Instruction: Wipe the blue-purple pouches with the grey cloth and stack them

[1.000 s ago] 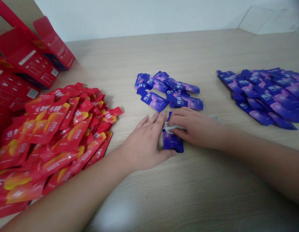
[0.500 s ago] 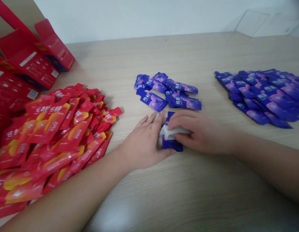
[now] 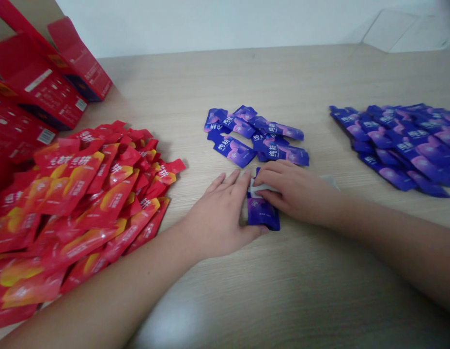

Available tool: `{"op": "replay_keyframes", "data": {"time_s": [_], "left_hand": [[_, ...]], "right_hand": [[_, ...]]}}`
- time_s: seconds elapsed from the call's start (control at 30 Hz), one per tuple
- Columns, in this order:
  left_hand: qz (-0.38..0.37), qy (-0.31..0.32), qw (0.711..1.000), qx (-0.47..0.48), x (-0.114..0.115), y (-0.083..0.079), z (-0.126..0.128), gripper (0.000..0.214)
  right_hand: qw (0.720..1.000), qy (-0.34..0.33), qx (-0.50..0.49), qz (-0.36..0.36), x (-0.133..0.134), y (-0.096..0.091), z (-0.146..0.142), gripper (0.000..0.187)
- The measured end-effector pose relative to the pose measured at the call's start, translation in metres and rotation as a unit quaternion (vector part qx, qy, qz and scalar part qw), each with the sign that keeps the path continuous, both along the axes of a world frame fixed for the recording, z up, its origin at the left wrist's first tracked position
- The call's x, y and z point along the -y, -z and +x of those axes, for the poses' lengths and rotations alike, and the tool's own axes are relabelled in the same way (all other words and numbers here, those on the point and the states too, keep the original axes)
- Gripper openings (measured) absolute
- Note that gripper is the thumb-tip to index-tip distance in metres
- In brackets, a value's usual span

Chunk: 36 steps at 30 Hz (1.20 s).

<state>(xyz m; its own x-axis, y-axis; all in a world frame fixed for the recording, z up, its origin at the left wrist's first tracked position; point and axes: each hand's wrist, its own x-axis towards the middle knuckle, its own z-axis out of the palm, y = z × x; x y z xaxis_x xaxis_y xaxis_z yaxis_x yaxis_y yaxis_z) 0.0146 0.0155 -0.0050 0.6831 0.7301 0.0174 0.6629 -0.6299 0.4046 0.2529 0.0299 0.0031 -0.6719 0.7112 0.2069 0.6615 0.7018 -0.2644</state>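
Note:
A purple sachet (image 3: 264, 213) lies on the table between my hands, its upper part covered. My left hand (image 3: 220, 218) rests flat along its left side, fingers spread and the thumb touching the lower edge. Over the upper part of the sachet, my right hand (image 3: 292, 189) is closed on a white wipe (image 3: 259, 186), a folded tissue or cloth, pressed to the sachet's surface. A pale end of the wipe sticks out behind the right hand. Just beyond both hands lies a small group of purple sachets (image 3: 234, 151).
To the left a large heap of red and orange sachets (image 3: 83, 194) spreads over the table (image 3: 275, 286). Open red boxes (image 3: 54, 92) stand behind it. A pile of purple sachets (image 3: 402, 140) lies at the right. The wall (image 3: 225, 24) bounds the back.
My right hand has shifted the wipe up the sachet, baring more of its lower part. The left hand stays beside it. The whole view has shifted slightly.

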Motion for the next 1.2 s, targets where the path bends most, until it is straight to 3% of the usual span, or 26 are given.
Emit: {"op": "replay_keyframes", "data": {"time_s": [0.2, 0.37, 0.43, 0.57, 0.63, 0.8, 1.07, 1.2], "left_hand": [[0.004, 0.004, 1.000, -0.010, -0.001, 0.001, 0.001, 0.111], [0.002, 0.008, 1.000, 0.000, -0.002, 0.001, 0.000, 0.112], [0.003, 0.008, 1.000, 0.003, -0.002, 0.001, 0.000, 0.109], [-0.002, 0.015, 1.000, 0.009, -0.002, 0.001, -0.002, 0.103], [-0.004, 0.021, 1.000, 0.006, -0.001, 0.001, -0.002, 0.104], [-0.007, 0.019, 1.000, 0.005, 0.000, 0.000, -0.002, 0.097], [-0.004, 0.012, 1.000, -0.007, 0.001, -0.002, 0.000, 0.101], [0.000, 0.012, 1.000, 0.002, 0.000, -0.001, 0.001, 0.096]], "right_hand": [[0.998, 0.054, 0.030, 0.026, -0.007, 0.008, 0.008, 0.022], [0.995, 0.079, -0.043, 0.038, -0.004, 0.004, 0.014, 0.017], [0.996, 0.044, -0.078, 0.006, 0.005, -0.006, 0.012, 0.015], [0.984, -0.078, -0.070, -0.145, 0.026, -0.023, 0.003, 0.014], [0.980, -0.093, -0.051, -0.170, 0.030, -0.023, -0.001, 0.016], [0.988, -0.065, -0.033, -0.135, 0.021, -0.013, -0.001, 0.013], [0.997, 0.053, 0.049, 0.015, -0.008, 0.004, 0.014, 0.018], [0.993, 0.098, 0.046, 0.054, -0.015, 0.004, 0.021, 0.021]]}}
